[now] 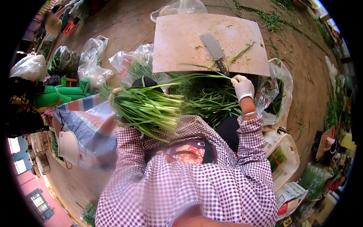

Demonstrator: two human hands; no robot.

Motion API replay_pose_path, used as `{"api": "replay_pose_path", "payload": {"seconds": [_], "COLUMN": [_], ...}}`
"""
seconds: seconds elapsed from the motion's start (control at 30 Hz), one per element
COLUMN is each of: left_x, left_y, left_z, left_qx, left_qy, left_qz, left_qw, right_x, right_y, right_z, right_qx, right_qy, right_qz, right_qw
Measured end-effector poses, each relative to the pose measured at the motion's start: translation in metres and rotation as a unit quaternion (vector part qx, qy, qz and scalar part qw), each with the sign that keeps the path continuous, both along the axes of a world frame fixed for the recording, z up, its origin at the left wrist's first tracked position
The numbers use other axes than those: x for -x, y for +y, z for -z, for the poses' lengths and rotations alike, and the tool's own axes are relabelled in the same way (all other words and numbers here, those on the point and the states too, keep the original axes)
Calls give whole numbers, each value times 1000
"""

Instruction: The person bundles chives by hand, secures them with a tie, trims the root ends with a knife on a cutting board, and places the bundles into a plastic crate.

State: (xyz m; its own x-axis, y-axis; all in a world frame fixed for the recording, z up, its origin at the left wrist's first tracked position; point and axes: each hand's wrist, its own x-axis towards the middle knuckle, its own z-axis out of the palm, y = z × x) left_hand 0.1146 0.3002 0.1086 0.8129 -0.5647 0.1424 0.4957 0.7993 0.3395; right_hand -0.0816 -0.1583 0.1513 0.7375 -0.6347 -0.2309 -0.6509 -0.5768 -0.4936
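Note:
A thick bunch of garlic chives (151,104) lies across my left hand (114,94), pale stem ends toward the right. The leaves cover most of that hand; its visible fingers curl around the bunch. My right hand (242,87), in a white glove, pinches the tip of a few long green leaves (211,75) stretched out from the bunch. Just beyond it, a cleaver (212,46) with a dark handle rests on a pale board (177,45), among loose leaf scraps. Below the board's near edge is a heap of loose green leaves (211,100).
Clear plastic bags (92,56) with greens stand at the left, beside a green bundle (60,94) and a striped woven sheet (87,121). To the right are an open plastic bag (281,87) and a cream crate (289,155) holding tied greens. Leaf scraps litter the floor.

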Motion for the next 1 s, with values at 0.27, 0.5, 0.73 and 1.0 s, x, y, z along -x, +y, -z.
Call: {"api": "replay_pose_path", "payload": {"seconds": [0.27,0.5,0.73,1.0], "left_x": [-4,-8,-12,-20], "left_y": [9,8,5,33], "left_z": [9,6,2,34], "left_qx": [-25,-12,-21,-156], "left_qy": [2,-5,-19,-2], "left_qz": [27,79,56,-47], "left_qw": [999,997,998,987], "right_x": [-14,-46,-23,-5], "right_y": [106,138,45,81], "right_z": [-50,-42,-13,-5], "right_qx": [-123,-147,-4,-89], "right_qy": [-269,-250,-137,-134], "right_qz": [-269,-272,-133,-254], "right_qw": [917,917,982,954]}}
